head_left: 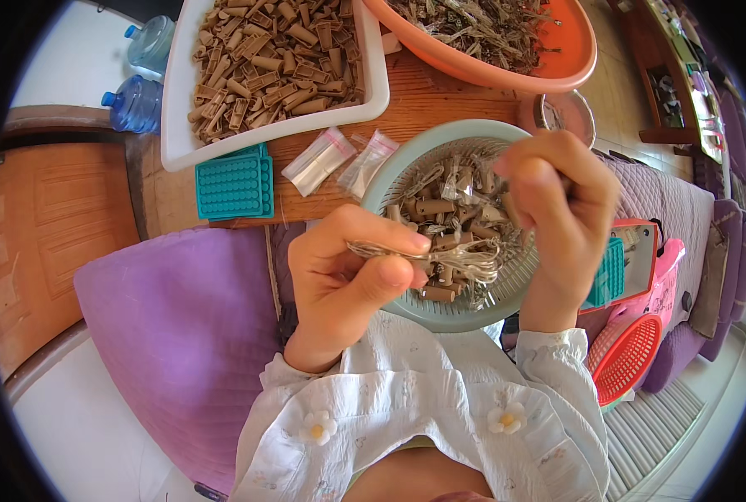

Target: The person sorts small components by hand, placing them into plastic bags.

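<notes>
My left hand (pixel 348 272) pinches a bundle of thin, silvery looped wire (pixel 473 261) between thumb and fingers, its loose loops pointing right. Higher up on the right, my right hand (pixel 567 197) is closed with curled fingers; whatever may be in its pinch cannot be made out. Both hands are over a pale green colander (pixel 471 127). Inside the colander lie small brown plastic pieces (pixel 433 206) mixed with clear little bags (pixel 458 186) and more thin wire.
On the wooden table (pixel 423 99) stand a white tub (pixel 379 67) of brown pieces and an orange basin (pixel 473 69) of wire bundles. Clear zip bags (pixel 318 163) and teal trays (pixel 232 186) lie left of the colander. A red basket (pixel 628 360) is at right.
</notes>
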Action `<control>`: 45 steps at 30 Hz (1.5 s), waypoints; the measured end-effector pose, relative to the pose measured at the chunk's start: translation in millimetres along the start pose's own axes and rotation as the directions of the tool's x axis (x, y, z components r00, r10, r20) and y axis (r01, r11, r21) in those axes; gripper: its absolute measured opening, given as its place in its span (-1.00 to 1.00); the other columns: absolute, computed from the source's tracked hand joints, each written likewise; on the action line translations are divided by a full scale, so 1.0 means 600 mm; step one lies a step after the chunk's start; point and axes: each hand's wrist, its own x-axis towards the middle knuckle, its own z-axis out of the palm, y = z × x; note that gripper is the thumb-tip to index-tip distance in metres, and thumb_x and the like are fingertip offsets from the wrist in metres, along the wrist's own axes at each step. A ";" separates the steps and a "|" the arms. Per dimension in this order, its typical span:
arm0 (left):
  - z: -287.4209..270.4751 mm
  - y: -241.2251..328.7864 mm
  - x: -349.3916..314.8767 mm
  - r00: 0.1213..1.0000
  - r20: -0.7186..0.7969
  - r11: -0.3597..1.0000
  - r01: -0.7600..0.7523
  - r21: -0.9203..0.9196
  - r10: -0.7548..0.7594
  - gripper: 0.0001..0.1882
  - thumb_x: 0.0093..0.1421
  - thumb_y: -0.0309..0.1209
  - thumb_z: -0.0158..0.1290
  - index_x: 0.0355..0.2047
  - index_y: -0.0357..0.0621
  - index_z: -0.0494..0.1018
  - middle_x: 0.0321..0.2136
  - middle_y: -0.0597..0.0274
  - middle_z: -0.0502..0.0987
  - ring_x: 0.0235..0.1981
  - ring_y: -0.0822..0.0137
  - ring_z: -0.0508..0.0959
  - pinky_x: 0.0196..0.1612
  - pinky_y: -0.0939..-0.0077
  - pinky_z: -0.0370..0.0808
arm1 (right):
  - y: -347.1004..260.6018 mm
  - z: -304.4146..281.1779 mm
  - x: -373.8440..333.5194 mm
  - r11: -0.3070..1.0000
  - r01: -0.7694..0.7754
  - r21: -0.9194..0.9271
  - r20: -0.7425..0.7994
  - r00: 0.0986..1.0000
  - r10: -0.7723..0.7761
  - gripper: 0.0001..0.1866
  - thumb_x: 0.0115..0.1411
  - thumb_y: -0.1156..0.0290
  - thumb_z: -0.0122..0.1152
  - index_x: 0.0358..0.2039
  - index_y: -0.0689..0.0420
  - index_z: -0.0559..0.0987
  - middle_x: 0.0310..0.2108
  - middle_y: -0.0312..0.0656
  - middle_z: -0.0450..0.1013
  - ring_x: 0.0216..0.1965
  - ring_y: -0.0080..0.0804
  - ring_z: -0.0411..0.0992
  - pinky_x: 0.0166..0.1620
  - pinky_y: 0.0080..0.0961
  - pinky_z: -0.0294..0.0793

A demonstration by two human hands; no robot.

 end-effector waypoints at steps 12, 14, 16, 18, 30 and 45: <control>-0.018 0.009 0.008 0.996 -0.090 0.999 0.001 -0.048 -0.005 -0.76 0.04 -0.36 0.09 -0.39 -0.30 0.39 -0.48 0.22 0.45 -0.52 0.54 0.45 -0.46 0.75 0.38 | 0.058 0.009 -0.047 0.959 0.245 0.142 0.692 0.668 -0.274 -0.82 0.01 0.36 0.16 -0.58 0.21 0.50 -0.76 -0.22 0.23 -0.71 -0.30 0.27 -0.64 -0.44 0.23; -0.009 0.001 0.008 0.994 -0.104 1.000 -0.024 0.007 0.024 -0.77 0.04 -0.38 0.09 -0.38 -0.30 0.39 -0.48 0.23 0.44 -0.52 0.54 0.45 -0.46 0.75 0.38 | 0.041 -0.002 -0.046 0.941 0.324 0.097 0.745 0.603 -0.285 -0.78 0.00 0.28 0.17 -0.56 0.20 0.51 -0.75 -0.24 0.24 -0.73 -0.36 0.27 -0.67 -0.44 0.24; -0.006 -0.001 0.006 0.996 -0.083 0.999 -0.027 0.032 0.030 -0.80 0.05 -0.42 0.08 -0.38 -0.30 0.39 -0.47 0.22 0.45 -0.51 0.53 0.45 -0.44 0.74 0.39 | 0.029 -0.003 -0.044 0.898 0.364 0.248 0.702 0.571 -0.425 -0.78 0.01 0.28 0.17 -0.55 0.21 0.52 -0.74 -0.26 0.24 -0.79 -0.42 0.25 -0.74 -0.50 0.18; -0.009 0.002 0.003 0.995 -0.089 0.998 -0.035 0.057 0.040 -0.81 0.05 -0.42 0.07 -0.37 -0.29 0.39 -0.46 0.23 0.45 -0.50 0.53 0.45 -0.42 0.74 0.40 | 0.021 -0.003 -0.036 0.855 0.389 0.342 0.632 0.579 -0.516 -0.75 0.03 0.27 0.16 -0.56 0.22 0.52 -0.74 -0.30 0.24 -0.83 -0.52 0.20 -0.79 -0.54 0.11; -0.012 0.005 0.004 0.998 -0.065 0.999 0.015 0.032 -0.013 -0.75 0.06 -0.32 0.07 -0.37 -0.28 0.39 -0.53 0.23 0.46 -0.63 0.64 0.37 -0.64 0.83 0.19 | 0.032 0.020 0.022 0.983 0.130 -0.129 0.240 0.966 -0.096 -0.86 -0.04 0.47 0.15 -0.43 0.23 0.54 -0.72 -0.26 0.32 -0.72 -0.55 0.17 -0.64 -0.58 0.12; -0.009 -0.007 0.005 0.993 -0.063 0.987 -0.096 0.126 0.104 -0.79 0.06 -0.42 0.07 -0.36 -0.31 0.38 -0.50 0.23 0.45 -0.52 0.52 0.47 -0.45 0.73 0.39 | 0.028 -0.011 -0.009 0.845 -0.073 0.530 0.565 0.773 -0.288 -0.65 -0.02 0.29 0.18 -0.31 0.33 0.52 -0.67 -0.20 0.39 -0.73 -0.54 0.25 -0.62 -0.59 0.20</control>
